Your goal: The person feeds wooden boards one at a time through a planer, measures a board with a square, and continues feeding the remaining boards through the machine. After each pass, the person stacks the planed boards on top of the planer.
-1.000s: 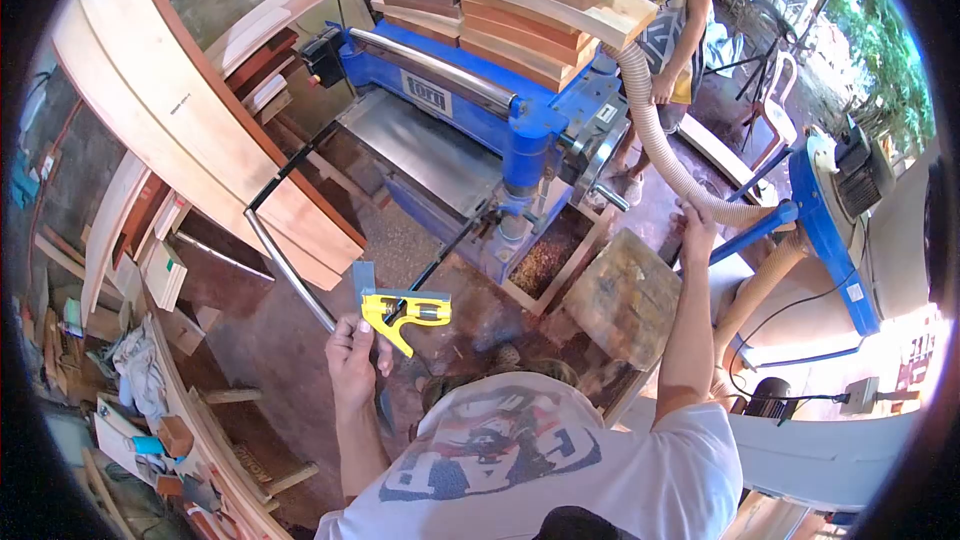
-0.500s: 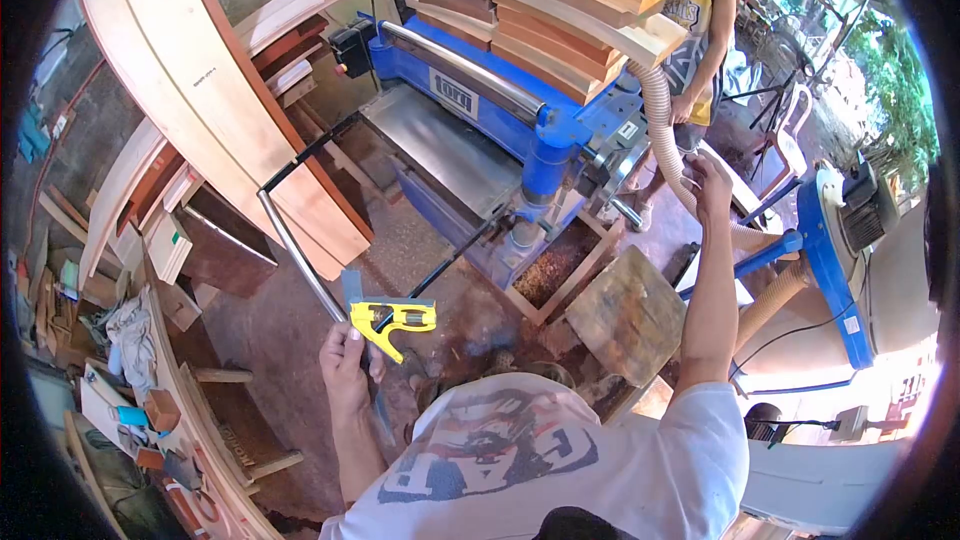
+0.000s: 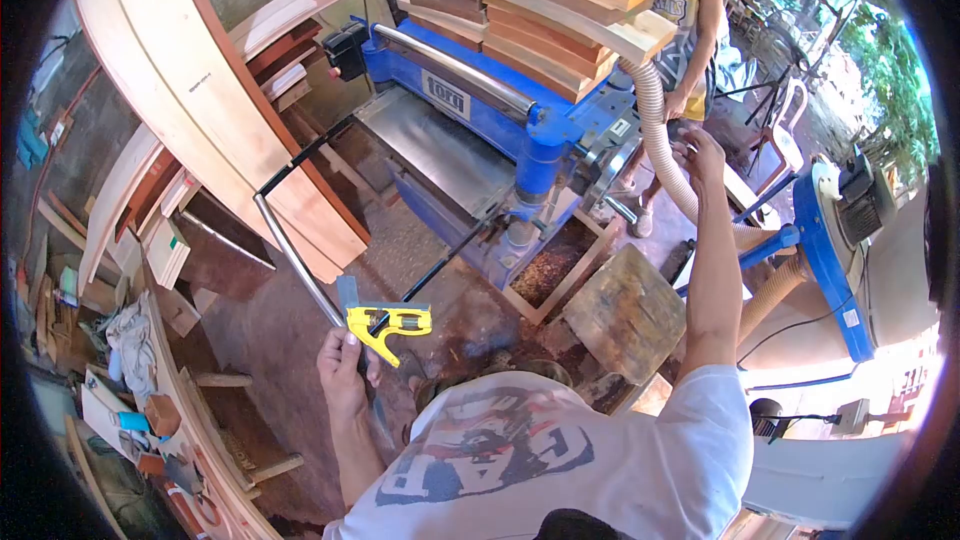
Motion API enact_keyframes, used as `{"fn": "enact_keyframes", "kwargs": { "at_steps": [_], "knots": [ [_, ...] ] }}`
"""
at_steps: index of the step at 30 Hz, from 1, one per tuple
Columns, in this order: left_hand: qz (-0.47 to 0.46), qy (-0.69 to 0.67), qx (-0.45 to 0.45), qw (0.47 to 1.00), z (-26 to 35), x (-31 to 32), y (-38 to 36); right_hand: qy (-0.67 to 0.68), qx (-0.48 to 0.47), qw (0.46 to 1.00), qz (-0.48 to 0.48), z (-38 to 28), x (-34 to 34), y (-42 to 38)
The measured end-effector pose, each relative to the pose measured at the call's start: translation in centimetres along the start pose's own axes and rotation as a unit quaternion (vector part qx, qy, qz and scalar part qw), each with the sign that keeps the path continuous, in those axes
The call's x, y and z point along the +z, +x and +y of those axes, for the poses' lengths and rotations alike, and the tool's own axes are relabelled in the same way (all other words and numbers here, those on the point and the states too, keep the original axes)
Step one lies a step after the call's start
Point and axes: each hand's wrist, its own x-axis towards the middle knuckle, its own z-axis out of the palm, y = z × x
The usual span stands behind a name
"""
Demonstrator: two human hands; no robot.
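We've got the yellow combination square gripped in our left hand, low at near left; right hand is up at the far right w/ fingers spread, empty, just beside the dust hose. Nothing measured yet as far as we can tell: boards sit stacked on the blue planer. Dirt floor, offcuts along the left, a co-worker behind the machine.

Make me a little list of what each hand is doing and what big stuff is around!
Left hand: holds a yellow combination square, shut around its blade.
Right hand: raised, fingers open, close to the pale dust hose; contact unclear.
Machine: blue planer ahead.
On the machine: stacked wooden boards.
Floor: wooden stool, box of wood shavings.
Nearby: another person in a yellow shirt.
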Motion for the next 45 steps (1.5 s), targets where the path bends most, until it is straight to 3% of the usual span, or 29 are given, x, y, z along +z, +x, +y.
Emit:
{"fn": "enact_keyframes", "kwargs": {
  "at_steps": [18, 32, 35, 41, 45],
  "knots": [
    [-0.012, -0.012, 0.016, 1.000, 0.3, 1.2, -0.6, 0.057, 0.032, 0.998, 0.001, 0.0, -0.1, 3.9],
    [0.003, -0.006, 0.025, 1.000, 0.0, 1.8, -0.4, 0.126, 0.008, 0.987, 0.096, 1.1, 0.3, 5.4],
    [-0.004, 0.004, 0.030, 1.000, 0.2, 2.1, -0.4, 0.102, -0.004, 0.994, 0.040, 2.1, -0.8, 7.3],
    [-0.009, 0.019, 0.037, 0.999, 0.4, 2.6, -0.4, 0.098, -0.007, 0.993, 0.070, 0.6, 0.6, 5.9],
    [-0.001, 0.005, 0.035, 0.999, 0.4, 3.0, -0.6, 0.133, -0.021, 0.990, 0.042, -0.1, 0.2, 6.4]
  ]
}}
